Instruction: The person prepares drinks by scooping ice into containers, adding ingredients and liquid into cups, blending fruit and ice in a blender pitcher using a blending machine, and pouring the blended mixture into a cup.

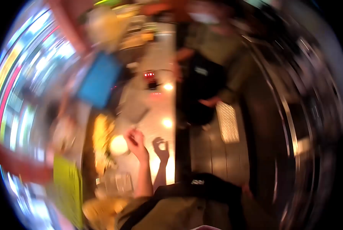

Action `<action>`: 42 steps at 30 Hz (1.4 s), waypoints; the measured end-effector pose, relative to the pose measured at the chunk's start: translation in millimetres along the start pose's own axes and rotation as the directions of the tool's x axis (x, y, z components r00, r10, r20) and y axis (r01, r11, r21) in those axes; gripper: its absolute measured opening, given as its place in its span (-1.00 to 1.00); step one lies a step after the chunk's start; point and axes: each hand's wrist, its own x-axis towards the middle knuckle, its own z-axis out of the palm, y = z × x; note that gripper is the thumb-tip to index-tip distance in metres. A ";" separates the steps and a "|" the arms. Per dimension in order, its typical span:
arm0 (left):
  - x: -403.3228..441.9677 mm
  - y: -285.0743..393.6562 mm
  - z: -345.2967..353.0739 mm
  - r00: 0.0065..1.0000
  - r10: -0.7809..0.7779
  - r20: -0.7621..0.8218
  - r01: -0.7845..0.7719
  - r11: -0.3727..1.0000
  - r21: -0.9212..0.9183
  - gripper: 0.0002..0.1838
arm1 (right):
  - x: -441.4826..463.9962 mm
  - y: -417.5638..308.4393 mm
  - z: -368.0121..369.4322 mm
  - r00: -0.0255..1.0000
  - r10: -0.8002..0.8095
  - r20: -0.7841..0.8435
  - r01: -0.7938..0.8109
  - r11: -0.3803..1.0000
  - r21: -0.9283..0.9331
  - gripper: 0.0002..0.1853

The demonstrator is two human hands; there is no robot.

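Note:
My left hand (pixel 136 141) is raised over the pale counter (pixel 160 53), its fingers loosely curled with a gap to the thumb. I make out nothing in it, though motion smears the view. On the counter to its right falls the hand's dark shadow, which shows the same curved fingers. A bright round glow (pixel 119 145) lies close to the hand's left. Down by my right side, a small part of my right hand (pixel 247 190) shows beside my dark apron (pixel 202 188); its fingers cannot be made out.
Across from me stands a person in a dark apron (pixel 202 88), hands near the counter's edge. A blue panel (pixel 100 79), a small device with red lights (pixel 150 78) and clear containers (pixel 120 182) are on the left. A yellow-green sheet (pixel 68 189) hangs lower left. Dark floor (pixel 213 153) lies right.

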 end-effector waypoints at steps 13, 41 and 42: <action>-256.7 -5.4 174.4 -0.310 -0.342 0.887 0.207 0.886 0.415 -0.79 | -326.8 162.9 232.7 0.923 0.340 -0.181 -0.317 0.937 0.146 -0.72; -476.0 -208.4 377.2 -0.586 -0.728 0.356 -0.495 0.669 0.555 -0.74 | -356.0 222.0 170.1 0.431 0.816 0.385 -0.604 -0.056 0.795 -0.69; -522.5 -192.6 411.7 -0.648 -0.619 0.443 -0.364 0.763 0.534 -0.74 | -358.5 224.4 166.5 0.433 0.822 0.371 -0.602 -0.042 0.797 -0.69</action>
